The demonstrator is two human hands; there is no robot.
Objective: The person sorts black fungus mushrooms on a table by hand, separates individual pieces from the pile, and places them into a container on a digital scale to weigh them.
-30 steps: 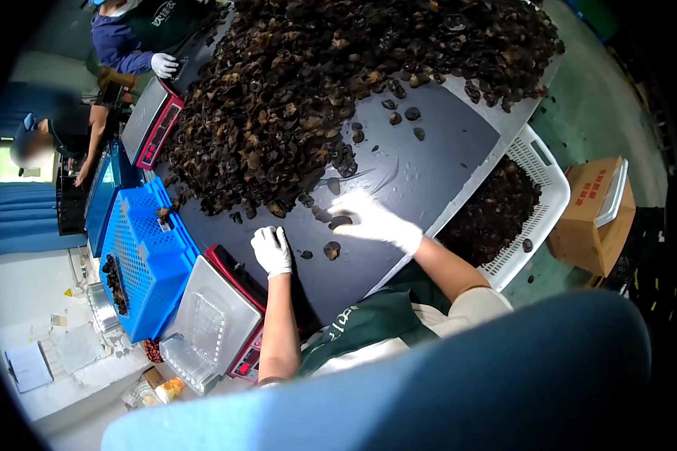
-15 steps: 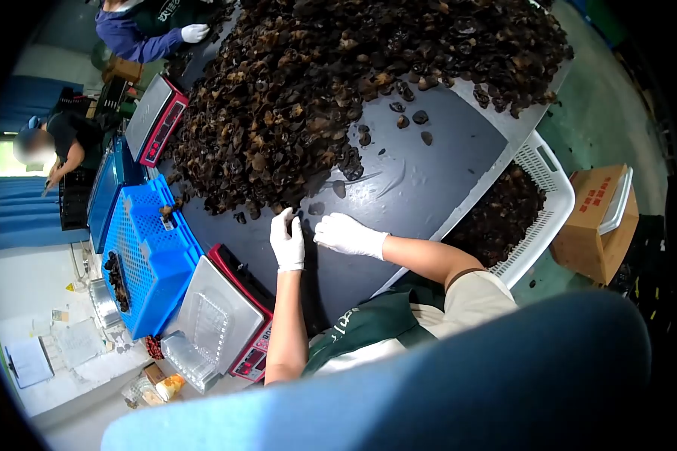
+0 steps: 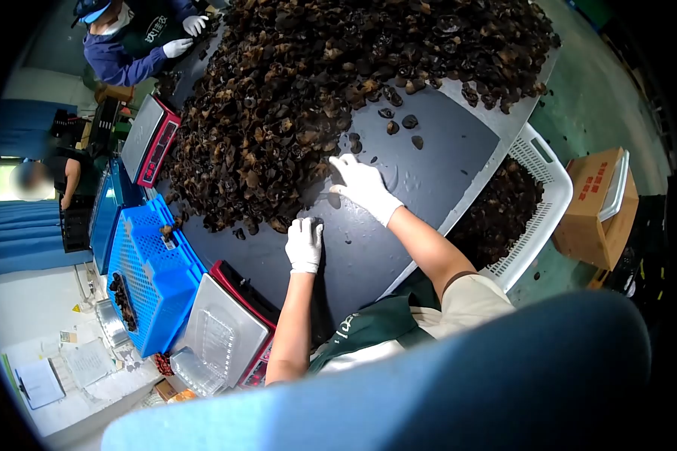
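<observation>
A large heap of dark brown wood ear mushrooms (image 3: 256, 143) covers much of the grey tabletop (image 3: 444, 135). My gloved left hand (image 3: 304, 245) rests at the near edge of the heap, its fingers bent and close together; a dark bit shows by the fingertips, but what they hold is hidden. Farther forward and to the right, my gloved right hand (image 3: 362, 186) reaches to the heap's edge with its fingers apart. A loose mushroom (image 3: 334, 201) lies just below its thumb. Several single mushrooms (image 3: 409, 121) are scattered on the table beyond my right hand.
A white basket (image 3: 557, 180) of mushrooms stands at the right, beside a cardboard box (image 3: 590, 203). At left are a blue crate (image 3: 147, 263), a near scale (image 3: 226, 323) with clear plastic trays, and a far scale (image 3: 144, 139). A co-worker's gloved hand (image 3: 178, 48) is at the far left.
My right hand has moved forward to the heap's edge and its fingers have spread. My left hand has shifted slightly right and nearer me. The co-worker's second hand has come into view.
</observation>
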